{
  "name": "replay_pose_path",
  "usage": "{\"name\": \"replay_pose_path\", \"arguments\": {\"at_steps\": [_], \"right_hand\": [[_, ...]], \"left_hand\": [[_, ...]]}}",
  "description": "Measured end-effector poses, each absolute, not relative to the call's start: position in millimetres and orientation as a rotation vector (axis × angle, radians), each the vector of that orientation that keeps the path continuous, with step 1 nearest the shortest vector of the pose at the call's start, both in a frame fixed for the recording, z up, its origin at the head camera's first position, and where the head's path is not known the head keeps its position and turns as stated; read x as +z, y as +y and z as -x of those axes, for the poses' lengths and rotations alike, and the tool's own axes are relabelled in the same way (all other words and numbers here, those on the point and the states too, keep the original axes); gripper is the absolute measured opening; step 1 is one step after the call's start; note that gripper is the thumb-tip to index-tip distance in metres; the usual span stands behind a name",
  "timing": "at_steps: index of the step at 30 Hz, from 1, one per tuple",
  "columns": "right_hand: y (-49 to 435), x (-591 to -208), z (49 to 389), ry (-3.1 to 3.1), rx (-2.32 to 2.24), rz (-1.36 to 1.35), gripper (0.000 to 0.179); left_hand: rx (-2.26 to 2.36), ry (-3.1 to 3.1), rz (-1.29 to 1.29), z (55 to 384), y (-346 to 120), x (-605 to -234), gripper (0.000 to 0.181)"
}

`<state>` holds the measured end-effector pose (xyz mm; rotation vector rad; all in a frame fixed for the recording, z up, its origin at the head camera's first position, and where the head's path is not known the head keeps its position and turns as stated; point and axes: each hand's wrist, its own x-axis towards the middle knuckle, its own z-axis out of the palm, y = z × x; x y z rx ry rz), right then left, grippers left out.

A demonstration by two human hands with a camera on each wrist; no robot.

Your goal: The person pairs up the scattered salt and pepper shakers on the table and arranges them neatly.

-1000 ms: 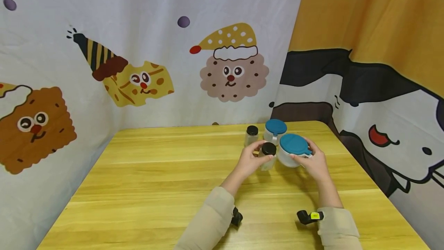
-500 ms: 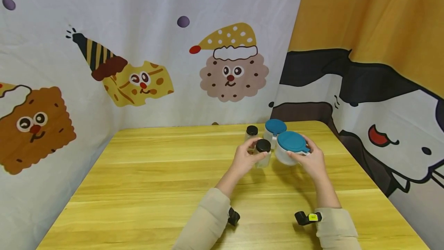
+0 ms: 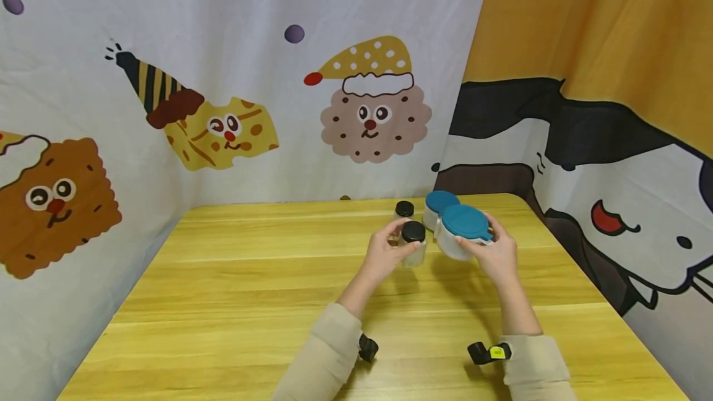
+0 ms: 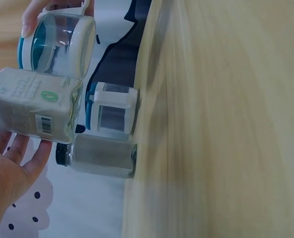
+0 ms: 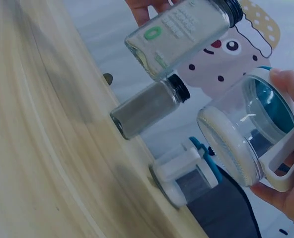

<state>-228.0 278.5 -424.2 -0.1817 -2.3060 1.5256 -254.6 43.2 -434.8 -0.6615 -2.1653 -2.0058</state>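
Observation:
My left hand [image 3: 381,254] grips a square-sided glass jar [image 4: 33,104] with a black lid, printed text and a barcode. In the right hand [image 3: 497,257] is a clear round canister [image 5: 236,131] with a blue lid [image 3: 465,221], a white base and a white handle. Both are held above the table, close side by side, the canister slightly tilted. Behind them a second black-lidded jar [image 4: 102,156] stands on the tabletop, partly hidden by the left hand in the head view. Beside it stands a smaller blue-lidded canister [image 5: 184,176], also with a white handle.
The wooden table [image 3: 250,302] ends just behind the standing jar and canister. A cartoon-printed curtain [image 3: 245,48] hangs along its back, and another drapes the right side. A small black camera [image 3: 490,353] is worn at the right wrist.
Both hands have moved left and slightly up in the head view, carrying the jar and the larger canister. The standing jar and smaller canister have stayed in place.

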Motion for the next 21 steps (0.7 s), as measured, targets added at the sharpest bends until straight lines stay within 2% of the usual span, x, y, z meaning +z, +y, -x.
{"name": "replay_pose_path", "arguments": {"at_steps": [10,17,21], "right_hand": [[261,-422,226,-2.251,1.495,0.223,0.082],[248,-423,226,-2.2,1.439,0.237,0.08],[241,-424,227,-2.184,1.427,0.234,0.08]], "left_hand": [[-1.999,-2.157,0.695,254,27,-426,0.041],[-2.003,-2.156,0.718,232,12,-398,0.038],[-1.992,-2.169,0.709,233,6,-397,0.04]]}}
